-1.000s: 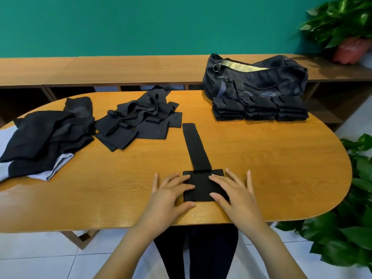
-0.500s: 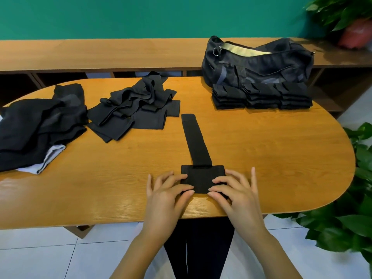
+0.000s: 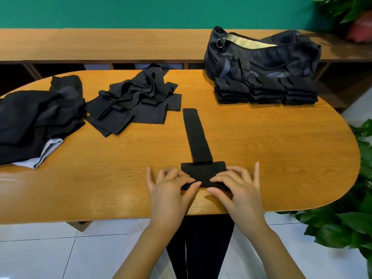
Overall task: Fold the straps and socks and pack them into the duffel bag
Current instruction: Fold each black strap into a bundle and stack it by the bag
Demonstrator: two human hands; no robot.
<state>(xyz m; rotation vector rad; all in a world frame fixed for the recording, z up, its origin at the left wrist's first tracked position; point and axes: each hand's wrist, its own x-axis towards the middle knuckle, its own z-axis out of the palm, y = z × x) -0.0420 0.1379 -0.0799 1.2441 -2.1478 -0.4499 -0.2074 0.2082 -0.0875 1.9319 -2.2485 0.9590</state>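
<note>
1. Far left of the fingers, a heap of socks lies loose on the bench. Nearer them, but well apart, is a tangle of unfolded straps.
2. The left hand has its fingers curled, with thumb and forefinger pinching the near left corner of the strap and lifting that edge into a small roll.
3. The strap lies flat on the bench directly ahead of the fingers. Its wide end is under them, and its narrow tail points straight away toward the far side, so the long axis runs near to far.
4. It looks light, limp and thin, with no stiffness to hold a fold. The near edge, taken at both corners, is probably the best hold, and each turn will likely need pressing down or it will spring open.
5. The right hand mirrors the left, pinching the near right corner with its little finger held out straight.
6. Far right of the fingers, a folded stack sits against the unzipped duffel bag.
</note>
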